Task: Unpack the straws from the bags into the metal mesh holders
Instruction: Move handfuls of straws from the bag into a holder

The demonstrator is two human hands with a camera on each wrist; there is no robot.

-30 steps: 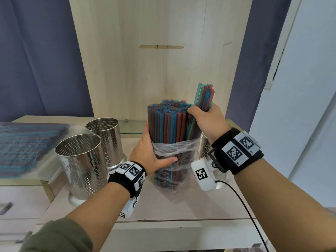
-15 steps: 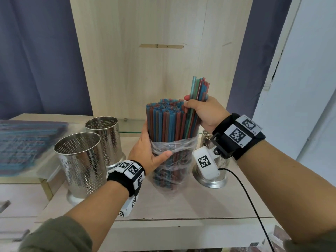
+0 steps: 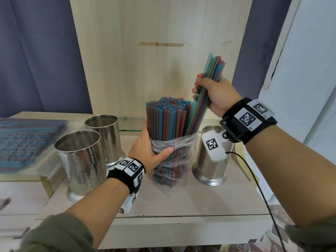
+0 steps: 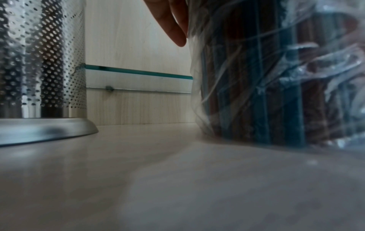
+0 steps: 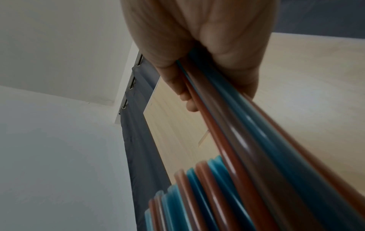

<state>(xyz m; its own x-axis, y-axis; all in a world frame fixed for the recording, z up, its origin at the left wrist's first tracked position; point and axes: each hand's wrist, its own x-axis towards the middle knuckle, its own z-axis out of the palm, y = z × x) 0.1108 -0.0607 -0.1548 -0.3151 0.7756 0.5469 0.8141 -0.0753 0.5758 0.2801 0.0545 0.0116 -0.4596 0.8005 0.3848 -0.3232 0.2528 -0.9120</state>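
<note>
My right grip point(image 3: 211, 95) clasps a straw handful point(image 3: 209, 82), now raised higher from the bag point(image 3: 174, 148); left grip point(image 3: 147, 151) steadies it; mesh holder point(image 3: 212, 168) next.

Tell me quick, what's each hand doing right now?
Left hand: wrapped around the plastic bag of straws, steadying it upright on the shelf.
Right hand: gripping a bunch of straws, partly pulled up out of the bag.
</note>
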